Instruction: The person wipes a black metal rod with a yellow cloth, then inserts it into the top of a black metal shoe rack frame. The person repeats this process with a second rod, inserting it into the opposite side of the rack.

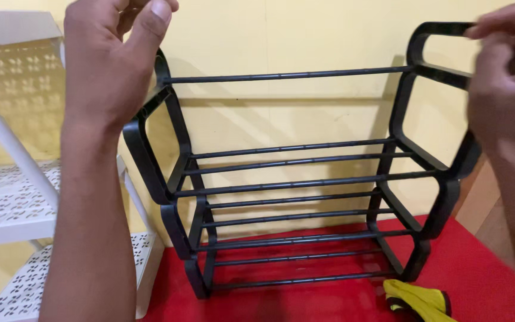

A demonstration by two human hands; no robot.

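Observation:
A black plastic rack [293,179] with three tiers of thin rods stands on a red floor covering against a yellow wall. My left hand [111,59] is raised at the rack's top left side frame [150,113], fingers curled beside its upper loop; the grip is hidden behind the hand. My right hand [505,89] pinches the top right side frame [430,53] at its upper loop. A single top rod [287,76] spans between the two upper frames.
A white perforated metal shelf unit [13,197] stands at the left, close to the rack. A yellow and black object [418,301] lies on the red floor covering [478,274] at the front right. A brown panel [490,209] is at the right edge.

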